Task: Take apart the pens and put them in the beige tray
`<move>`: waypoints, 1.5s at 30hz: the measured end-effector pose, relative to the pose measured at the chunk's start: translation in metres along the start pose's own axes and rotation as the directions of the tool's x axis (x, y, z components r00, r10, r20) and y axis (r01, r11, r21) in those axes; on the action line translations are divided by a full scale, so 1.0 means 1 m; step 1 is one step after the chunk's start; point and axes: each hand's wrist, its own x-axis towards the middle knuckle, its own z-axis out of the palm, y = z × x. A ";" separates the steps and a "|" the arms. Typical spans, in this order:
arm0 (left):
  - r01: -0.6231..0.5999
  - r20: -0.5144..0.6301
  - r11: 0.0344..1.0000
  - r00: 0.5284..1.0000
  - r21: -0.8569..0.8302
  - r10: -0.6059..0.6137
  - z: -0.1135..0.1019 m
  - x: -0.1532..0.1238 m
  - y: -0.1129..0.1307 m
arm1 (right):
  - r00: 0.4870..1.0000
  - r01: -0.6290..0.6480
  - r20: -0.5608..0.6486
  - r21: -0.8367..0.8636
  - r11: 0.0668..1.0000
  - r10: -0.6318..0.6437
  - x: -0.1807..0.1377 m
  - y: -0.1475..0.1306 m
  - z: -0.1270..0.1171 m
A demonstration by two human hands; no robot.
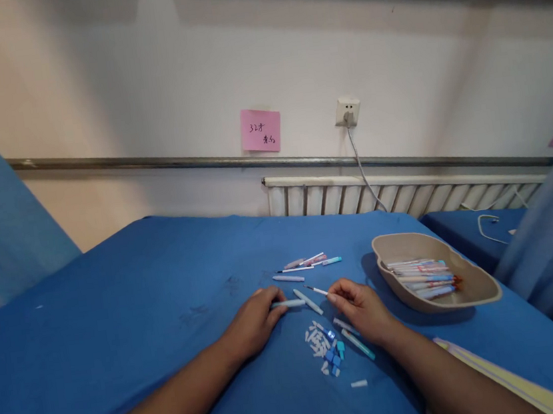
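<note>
Between thumb and fingers, my left hand [256, 318] grips a pale blue pen barrel [291, 303] that points to the right. My right hand [356, 301] pinches a thin white pen refill [318, 290], its dark tip pointing left. A light blue pen barrel [309, 302] lies on the cloth between the hands, and a lilac barrel [288, 278] rests just beyond. Nearer to me is a pile of small white pieces [316, 340] with several blue caps [332, 358]. Beside my right wrist lies a teal-ended pen [358, 344], partly next to another barrel.
A beige basin [443, 307] on the right holds several pens [423, 276]. More pens and refills [308, 262] lie farther back on the blue cloth [119, 320]. A yellow striped item [503, 374] is under my right forearm. The wall has a radiator [336, 196] and a plugged socket [347, 111].
</note>
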 end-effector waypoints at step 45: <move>0.064 -0.033 0.876 0.995 -0.477 -0.090 0.016 -0.012 0.038 | 0.995 -0.097 0.068 0.441 0.892 0.075 -0.021 -0.025 0.028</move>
